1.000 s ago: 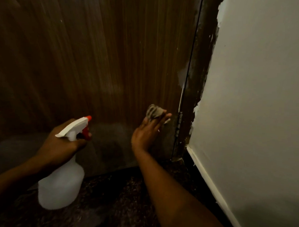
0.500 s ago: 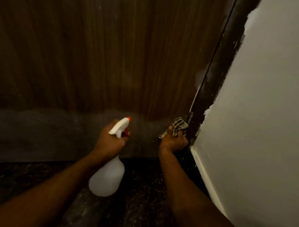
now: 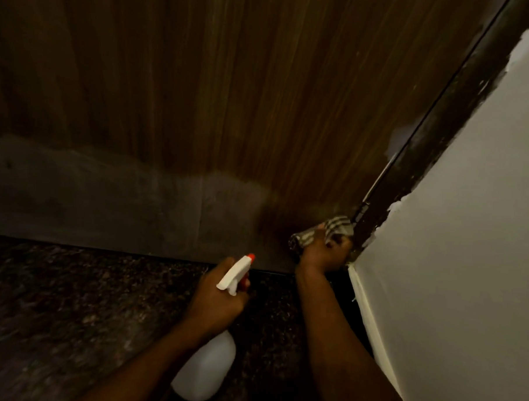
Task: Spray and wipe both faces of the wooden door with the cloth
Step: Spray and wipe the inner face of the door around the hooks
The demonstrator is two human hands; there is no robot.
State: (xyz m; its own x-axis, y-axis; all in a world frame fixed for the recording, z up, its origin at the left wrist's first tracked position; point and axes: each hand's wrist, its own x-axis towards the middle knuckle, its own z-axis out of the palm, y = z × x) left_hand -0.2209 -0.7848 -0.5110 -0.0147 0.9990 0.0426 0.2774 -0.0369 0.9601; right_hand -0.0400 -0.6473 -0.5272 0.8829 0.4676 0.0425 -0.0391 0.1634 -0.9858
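Nearest: white spray bottle, body hanging low over the dark speckled floor. Left hand curled round its neck, red nozzle tip aimed at the foot of the door. Whether a finger sits on the trigger, cannot tell. Likely held ready so the next patch can be wetted without setting anything down.

Beyond it: right hand, fingers closed on a bunched striped cloth, pressing it against the bottom hinge-side corner of the wooden door. The wad looks suited to a tight corner.

Door face: vertical brown grain above, a pale dull band running along the lower part to the left. Beside the cloth the wood reads darker, probably damp or already rubbed. The band looks like the work left on this face. The other face is out of sight.

Around: the cloth is touching or just beside the dark door frame, which has chipped paint along its edge. A hinge sits just above the cloth. A grey wall with white skirting closes in on the right. Frame, hinge and wall crowd the right hand, so strokes here probably have to run leftward or upward.
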